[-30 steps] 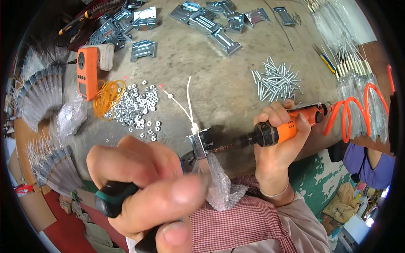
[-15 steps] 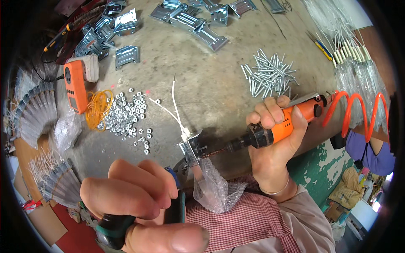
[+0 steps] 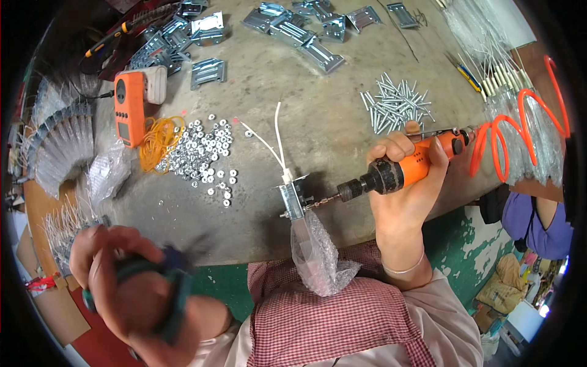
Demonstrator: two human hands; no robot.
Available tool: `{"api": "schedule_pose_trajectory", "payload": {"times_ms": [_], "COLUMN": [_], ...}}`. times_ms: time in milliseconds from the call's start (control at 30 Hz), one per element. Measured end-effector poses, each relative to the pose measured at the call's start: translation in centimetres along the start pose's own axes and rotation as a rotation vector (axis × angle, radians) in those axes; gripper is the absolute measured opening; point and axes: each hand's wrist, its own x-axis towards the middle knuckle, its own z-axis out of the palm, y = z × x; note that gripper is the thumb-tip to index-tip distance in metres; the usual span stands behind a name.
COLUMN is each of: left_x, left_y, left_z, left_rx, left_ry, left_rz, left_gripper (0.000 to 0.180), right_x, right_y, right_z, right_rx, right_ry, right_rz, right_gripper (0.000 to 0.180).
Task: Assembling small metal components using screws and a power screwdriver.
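My right hand (image 3: 400,211) is wrapped round an orange and black air screwdriver (image 3: 416,165), which points left. The tip of its bit (image 3: 327,200) meets a screw at the side of a small metal bracket (image 3: 292,200) by the table's near edge. Two white wires (image 3: 279,137) rise from a white connector on that bracket, and a bubble-wrapped strip (image 3: 318,260) hangs below it. At lower left, my left hand (image 3: 113,287) is closed round the dark green and black handles of pliers (image 3: 175,300). Motion blurs the pliers' jaws, which are apart from the bracket.
Loose nuts (image 3: 202,150) lie left of centre, screws (image 3: 394,104) right. Metal brackets (image 3: 299,33) are scattered behind. An orange socket meter (image 3: 129,110) stands by yellow cord (image 3: 160,144). A red coiled hose (image 3: 498,144) and wrapped wired parts (image 3: 520,116) are at right; another person's purple sleeve (image 3: 523,223) shows beyond.
My left hand has drawn the pliers away from the bracket, down and left. The view has shifted; the screwdriver's bit still meets the screw.
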Motion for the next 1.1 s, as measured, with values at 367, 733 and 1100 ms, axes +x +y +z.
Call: {"api": "schedule_pose_trajectory", "payload": {"times_ms": [367, 733, 1100], "left_x": [-4.5, -7.4, -7.5], "left_y": [-5.0, -6.3, -6.5], "left_z": [0.2, 4.2, 4.1], "left_rx": [0.275, -0.274, -0.346], "left_ry": [-0.280, -0.454, -0.452], "left_rz": [-0.325, -0.818, -0.836], "left_gripper": [0.043, 0.058, 0.059], "right_x": [-0.5, -1.5, -1.6], "right_y": [0.0, -0.9, -0.2], "right_z": [0.4, 0.7, 0.9], "right_rx": [-0.043, -0.268, -0.360], "right_ry": [0.042, 0.148, 0.163], "right_rz": [-0.021, -0.144, -0.132], "right_gripper": [0.029, 0.024, 0.027]}}
